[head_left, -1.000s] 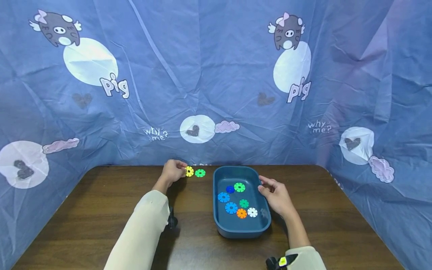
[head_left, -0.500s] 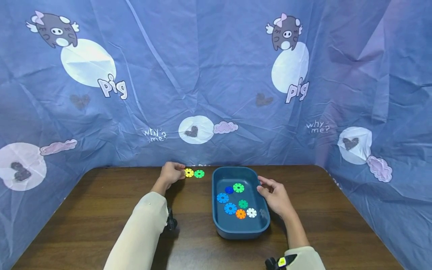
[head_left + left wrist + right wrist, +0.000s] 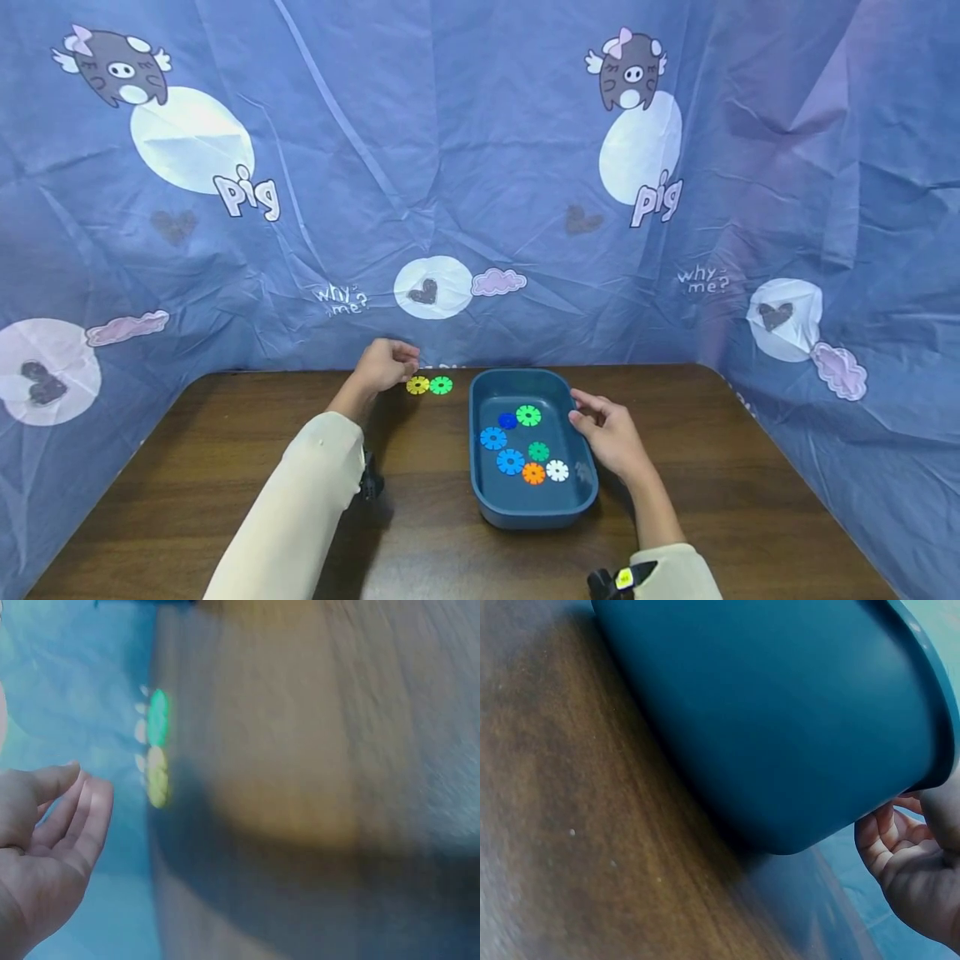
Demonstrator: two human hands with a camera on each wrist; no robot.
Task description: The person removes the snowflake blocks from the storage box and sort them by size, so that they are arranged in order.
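Note:
My left hand (image 3: 386, 364) is raised just above the table's back edge, its fingers loosely bent and holding nothing. Below its fingertips a yellow snowflake disc (image 3: 417, 385) lies beside a green snowflake disc (image 3: 441, 385). The left wrist view shows thumb and fingers of that hand (image 3: 64, 832) apart from the blurred discs. My right hand (image 3: 613, 435) holds the right rim of a blue plastic basin (image 3: 534, 518), thumb at the rim and fingers against the outer wall. Inside the basin are several discs, among them an orange disc (image 3: 533, 473) and a white disc (image 3: 557, 471).
The brown wooden table (image 3: 427, 533) ends at the back against a blue printed cloth (image 3: 480, 167). The basin stands right of the two loose discs, near the back edge.
My left hand was at the yellow disc and has lifted up off it, leaving it beside the green one. The right hand stays at the basin's rim.

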